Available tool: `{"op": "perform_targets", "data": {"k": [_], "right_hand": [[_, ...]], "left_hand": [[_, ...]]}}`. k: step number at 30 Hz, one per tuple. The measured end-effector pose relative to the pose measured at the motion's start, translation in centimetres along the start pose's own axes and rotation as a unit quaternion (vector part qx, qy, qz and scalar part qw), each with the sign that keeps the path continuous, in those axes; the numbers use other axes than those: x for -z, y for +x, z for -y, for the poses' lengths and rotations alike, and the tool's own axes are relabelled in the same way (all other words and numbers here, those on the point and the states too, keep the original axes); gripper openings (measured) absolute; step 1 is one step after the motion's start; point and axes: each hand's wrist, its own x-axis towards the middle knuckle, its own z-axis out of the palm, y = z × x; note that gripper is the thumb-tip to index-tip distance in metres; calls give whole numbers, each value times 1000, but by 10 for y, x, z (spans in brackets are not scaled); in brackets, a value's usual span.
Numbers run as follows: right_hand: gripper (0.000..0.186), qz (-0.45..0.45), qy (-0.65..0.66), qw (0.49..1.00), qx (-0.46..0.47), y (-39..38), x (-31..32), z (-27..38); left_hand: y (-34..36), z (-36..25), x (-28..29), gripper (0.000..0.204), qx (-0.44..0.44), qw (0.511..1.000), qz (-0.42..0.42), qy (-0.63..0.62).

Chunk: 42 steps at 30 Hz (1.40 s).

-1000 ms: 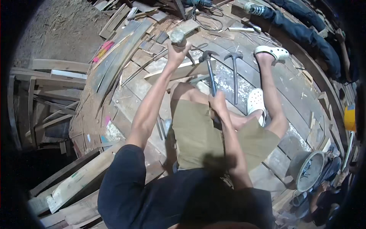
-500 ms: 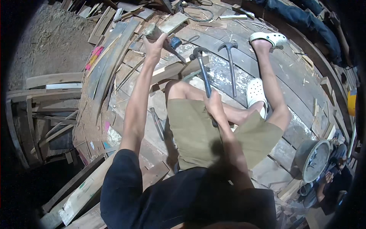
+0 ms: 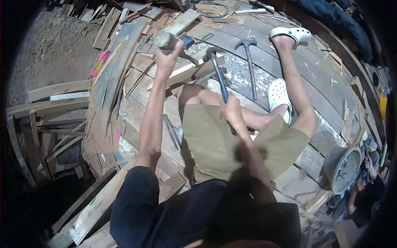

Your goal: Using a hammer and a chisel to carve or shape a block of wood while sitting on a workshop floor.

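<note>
My left hand (image 3: 167, 58) is closed on a greyish cylindrical block (image 3: 163, 39), raised at upper centre, with a dark tapered part reaching down-right toward a pale board (image 3: 173, 80); their join is unclear. My right hand (image 3: 231, 110) grips a claw hammer (image 3: 220, 78) by its handle, over my olive shorts, its head up beside the board's far end. Another claw hammer (image 3: 251, 70) lies on the planks to the right of it. A slim metal tool (image 3: 171, 131) lies left of my bent knee.
A bucket (image 3: 342, 169) holding nails stands at right. Another person's hands (image 3: 362, 184) show beyond it, and jeans-clad legs (image 3: 335, 22) at upper right. Loose timber (image 3: 62, 132) and offcuts lie left and behind. A dark gap drops away at lower left. A cable (image 3: 211, 9) lies at the back.
My left hand and block have moved left since a second ago, the block dipping slightly in the last half second. My right hand and hammer shifted a little left and up. The view has shifted slightly.
</note>
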Motion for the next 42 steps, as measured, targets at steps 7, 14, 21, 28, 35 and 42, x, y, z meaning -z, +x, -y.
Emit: {"op": "perform_targets", "data": {"k": [7, 14, 21, 28, 35, 42], "right_hand": [[24, 5, 3, 1000, 28, -1, 1, -6], [25, 38, 53, 998, -7, -4, 2, 2], [25, -1, 43, 998, 37, -4, 7, 1], [23, -67, -41, 992, 96, -1, 0, -18], [24, -18, 12, 993, 117, -12, 39, 7], [27, -41, 126, 983, 129, -50, 108, 112]], "left_hand": [[-17, -19, -22, 13, -15, 999, 41, -11], [-3, 16, -16, 25, -80, 996, -38, 17], [9, 15, -3, 24, -39, 999, -15, 19], [5, 18, -24, 23, -76, 997, -7, 4], [-4, 12, -15, 25, -97, 995, -27, -11], [-3, 3, -23, 15, -93, 996, -5, 1]]}}
